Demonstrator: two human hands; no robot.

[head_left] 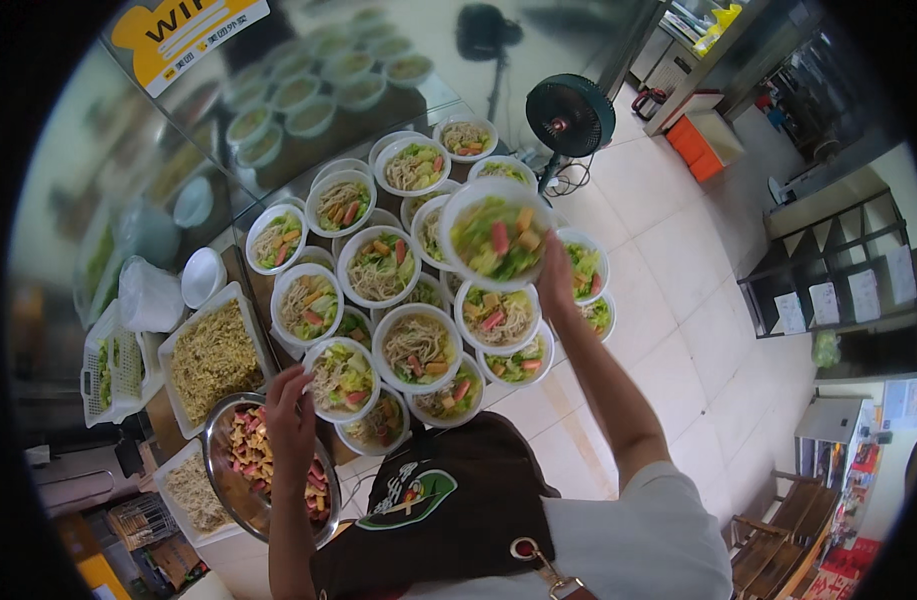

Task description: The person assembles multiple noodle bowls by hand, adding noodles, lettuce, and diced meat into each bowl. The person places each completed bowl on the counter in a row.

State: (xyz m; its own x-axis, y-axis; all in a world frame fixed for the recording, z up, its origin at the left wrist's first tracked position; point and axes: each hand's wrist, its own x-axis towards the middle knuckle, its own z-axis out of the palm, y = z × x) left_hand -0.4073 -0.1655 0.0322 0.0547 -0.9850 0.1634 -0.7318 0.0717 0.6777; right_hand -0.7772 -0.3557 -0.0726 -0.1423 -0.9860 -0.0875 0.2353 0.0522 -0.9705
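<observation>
The right hand [555, 275] is clamped on the side of a bowl [462, 263] and holds it up over the other bowls. In this bowl are green leaves, a pink stick and yellow chunks. The left hand [290, 410] has bent fingers and is right by the rim of a salad bowl [346, 416]; I cannot tell if it touches or grips it. Lots of white bowls sit close together on the counter [166, 425], some on top of others, with noodles, leaves and pink sticks inside. By the left arm is a shiny metal bowl [229, 492] of pink and yellow bits. A tub [174, 400] of yellowish food is just past it, and a white basket [128, 385] is beside the tub.
</observation>
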